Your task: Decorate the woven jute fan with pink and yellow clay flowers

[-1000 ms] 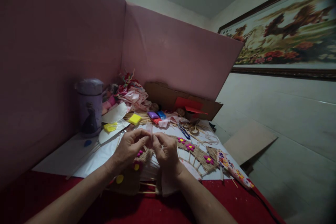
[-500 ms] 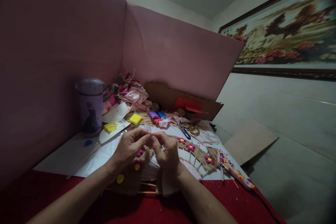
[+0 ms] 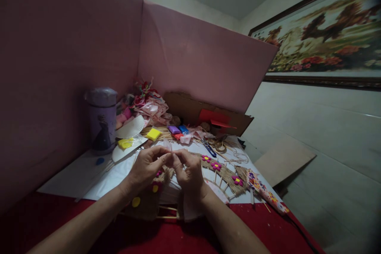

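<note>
observations: my left hand (image 3: 144, 168) and right hand (image 3: 190, 172) meet tip to tip. the fingers of both are closed in a small pinch on a pale film (image 3: 167, 145), its translucent end standing up above them. what lies inside the pinch is hidden, so i cannot tell which hand bears more of the hold.

position: the film is above the flowered woven band (image 3: 226, 175), whose thin sticks show between its strands and the white sheet (image 3: 67, 180). near my left forearm, a yellow disc (image 3: 136, 202) rests on the brown woven part.

risks, my judgement:
- tearing or stretching. the film looks thin; a pull from both sides at once could split it.
- slipping. so little is gripped that a slight loosening could drop it onto the band.
- loss of sight. my own fingertips cover the spot, so a crooked fold would be easy to miss.
- crushing. my wrists are low over the work; resting their weight could flatten a magenta flower (image 3: 216, 166) or bend a stick.
- snagging. a wide sweep of the right hand could catch the loose string (image 3: 238, 156) near the blue-handled scissors (image 3: 210, 150) and drag both across the worktop.
</note>
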The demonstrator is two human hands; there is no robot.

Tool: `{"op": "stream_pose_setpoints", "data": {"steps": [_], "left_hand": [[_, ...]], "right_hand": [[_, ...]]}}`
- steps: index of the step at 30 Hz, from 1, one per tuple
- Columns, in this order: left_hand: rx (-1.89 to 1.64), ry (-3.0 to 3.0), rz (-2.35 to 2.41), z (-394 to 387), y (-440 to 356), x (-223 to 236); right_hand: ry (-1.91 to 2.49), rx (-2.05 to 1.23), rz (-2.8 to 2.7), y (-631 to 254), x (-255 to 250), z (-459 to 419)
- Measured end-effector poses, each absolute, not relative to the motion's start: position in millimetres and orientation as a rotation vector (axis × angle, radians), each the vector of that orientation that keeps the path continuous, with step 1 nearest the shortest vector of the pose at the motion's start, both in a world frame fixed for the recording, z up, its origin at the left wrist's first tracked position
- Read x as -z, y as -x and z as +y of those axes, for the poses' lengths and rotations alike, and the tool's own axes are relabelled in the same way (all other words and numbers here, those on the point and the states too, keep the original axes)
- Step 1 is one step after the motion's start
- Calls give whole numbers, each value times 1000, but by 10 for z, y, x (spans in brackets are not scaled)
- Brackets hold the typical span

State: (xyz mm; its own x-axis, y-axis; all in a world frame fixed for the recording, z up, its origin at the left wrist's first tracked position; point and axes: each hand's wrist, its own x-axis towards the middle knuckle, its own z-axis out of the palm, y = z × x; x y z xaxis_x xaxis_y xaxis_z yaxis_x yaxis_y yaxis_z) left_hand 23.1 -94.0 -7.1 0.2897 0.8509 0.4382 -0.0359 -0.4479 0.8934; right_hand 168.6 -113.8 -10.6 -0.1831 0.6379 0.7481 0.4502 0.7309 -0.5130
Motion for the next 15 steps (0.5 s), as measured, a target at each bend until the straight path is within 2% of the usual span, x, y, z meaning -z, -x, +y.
{"op": "stream_pose_setpoints", "data": {"steps": [15], "left_hand": [[-1253,-1698,730,-952,-228,79]], "right_hand": [[856,-193,-1831,-1690,118,-1127]]}}
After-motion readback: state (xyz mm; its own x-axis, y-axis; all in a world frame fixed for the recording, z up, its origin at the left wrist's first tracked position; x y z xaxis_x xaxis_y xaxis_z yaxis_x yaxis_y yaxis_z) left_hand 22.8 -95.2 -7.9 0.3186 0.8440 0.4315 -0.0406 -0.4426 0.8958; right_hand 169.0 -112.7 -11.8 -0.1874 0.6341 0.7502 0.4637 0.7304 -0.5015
